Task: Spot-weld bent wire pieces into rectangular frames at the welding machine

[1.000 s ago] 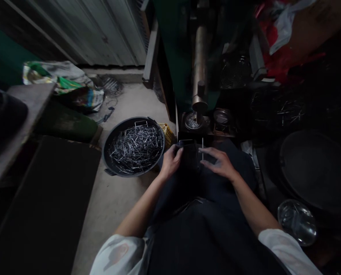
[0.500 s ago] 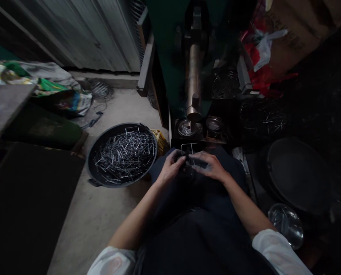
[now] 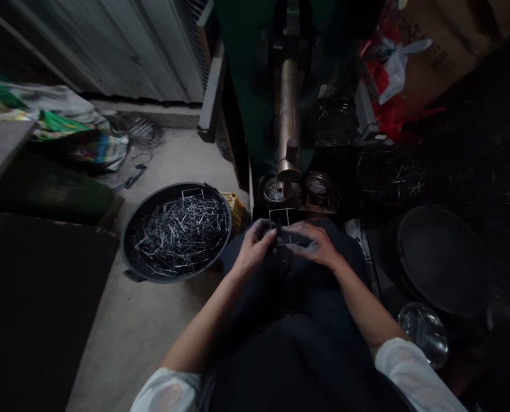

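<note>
A thin wire frame (image 3: 279, 210), roughly rectangular, stands over my lap between both hands. My left hand (image 3: 256, 243) is closed on its left side, thumb against the fingers. On the other side my right hand (image 3: 313, 244) has its thumb and fingers around the right side of the frame; the fingertips are dim and partly blurred. Just beyond the hands, a round metal arm (image 3: 289, 123) of a machine reaches down over a small dish of tiny metal pieces (image 3: 274, 190).
To the left, a black basin (image 3: 128, 252) holds a heap of wire pieces, beside a yellow crate (image 3: 236, 210). A round dark lid or container (image 3: 441, 257) and a shiny metal bowl (image 3: 424, 335) are at the right. A grey bar (image 3: 212, 94) juts out left of the machine.
The view has shifted slightly, so the basin and sacks appear further left. Both hands keep hold of the wire frame, which sits slightly higher in view.
</note>
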Demonstrator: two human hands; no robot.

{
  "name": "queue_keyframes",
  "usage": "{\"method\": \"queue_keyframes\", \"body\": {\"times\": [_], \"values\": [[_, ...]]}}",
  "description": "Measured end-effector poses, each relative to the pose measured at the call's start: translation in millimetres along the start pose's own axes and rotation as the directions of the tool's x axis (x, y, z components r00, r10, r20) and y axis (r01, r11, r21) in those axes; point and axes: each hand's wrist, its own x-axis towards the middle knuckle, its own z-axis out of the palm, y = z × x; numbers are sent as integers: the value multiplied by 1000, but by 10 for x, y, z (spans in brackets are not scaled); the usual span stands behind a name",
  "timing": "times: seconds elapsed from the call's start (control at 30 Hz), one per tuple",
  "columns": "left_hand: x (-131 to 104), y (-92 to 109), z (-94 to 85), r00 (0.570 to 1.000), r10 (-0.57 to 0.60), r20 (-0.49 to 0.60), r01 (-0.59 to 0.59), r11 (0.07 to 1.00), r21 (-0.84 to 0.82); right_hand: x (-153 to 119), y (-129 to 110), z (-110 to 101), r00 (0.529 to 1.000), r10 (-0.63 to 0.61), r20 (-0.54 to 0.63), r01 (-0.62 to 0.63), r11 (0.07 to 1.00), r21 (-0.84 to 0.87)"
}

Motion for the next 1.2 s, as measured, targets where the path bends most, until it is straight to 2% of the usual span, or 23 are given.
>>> {"method": "queue_keyframes", "body": {"times": [0.43,0.83,1.2], "values": [[39,14,1,999,-39,17,40,995,-89,34,12,-13,1000,13,-7,-13,1000,-7],[68,142,2,1000,-2,29,6,990,-140,161,-25,-78,999,-45,2,45,999,-9],[117,164,0,999,17,34,-11,985,-175,223,-6,-122,998,-69,6,69,997,-19]]}}
